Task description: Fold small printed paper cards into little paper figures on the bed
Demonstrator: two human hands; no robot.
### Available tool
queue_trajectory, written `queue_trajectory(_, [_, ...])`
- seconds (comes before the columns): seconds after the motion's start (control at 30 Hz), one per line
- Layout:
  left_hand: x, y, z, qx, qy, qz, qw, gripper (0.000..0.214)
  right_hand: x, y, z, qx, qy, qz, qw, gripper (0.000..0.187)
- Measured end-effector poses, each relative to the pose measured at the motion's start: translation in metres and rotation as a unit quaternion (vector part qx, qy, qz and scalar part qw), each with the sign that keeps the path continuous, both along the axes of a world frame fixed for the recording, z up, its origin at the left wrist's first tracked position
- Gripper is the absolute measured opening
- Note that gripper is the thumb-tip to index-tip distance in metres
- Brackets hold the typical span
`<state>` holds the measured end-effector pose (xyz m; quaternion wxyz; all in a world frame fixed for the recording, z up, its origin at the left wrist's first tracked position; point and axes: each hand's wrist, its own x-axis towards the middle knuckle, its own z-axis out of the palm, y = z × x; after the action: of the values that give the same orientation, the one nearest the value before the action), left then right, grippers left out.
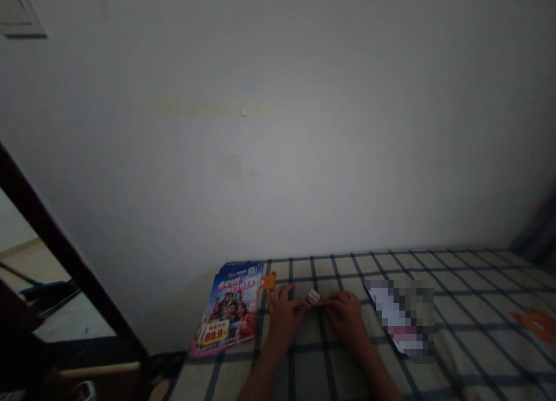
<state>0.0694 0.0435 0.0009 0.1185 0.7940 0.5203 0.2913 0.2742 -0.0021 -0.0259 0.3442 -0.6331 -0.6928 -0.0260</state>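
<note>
Left hand (284,309) and right hand (345,311), fingers drawn nearly together, pinch opposite ends of a small printed piece (313,298), right of the leaflet stack (232,308). Light, even pressure should avoid crumpling it.

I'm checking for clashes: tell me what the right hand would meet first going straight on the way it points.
The paper, which the right hand seems to be pinching; beyond it, the left hand. Depth is hard to judge.
</note>
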Motion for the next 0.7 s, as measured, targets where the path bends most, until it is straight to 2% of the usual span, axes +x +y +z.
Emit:
queue_trajectory(0.27, [0.0011, 0.0006, 0.0010, 0.019, -0.021, 0.010, 1.000, 0.030, -0.0013, -0.0006, -0.0011, -0.003, 0.002, 0.010, 1.000, 0.016])
queue_trajectory(0.47, [0.0011, 0.0003, 0.0019, 0.026, -0.009, 0.015, 1.000, 0.028, -0.0041, -0.0017, 0.0006, 0.004, 0.019, 0.003, 1.000, 0.025])
queue_trajectory(0.7, [0.0017, -0.0006, 0.0024, 0.029, 0.004, 0.023, 0.999, 0.024, -0.0103, -0.0027, 0.0084, -0.015, -0.041, 0.023, 0.999, 0.023])
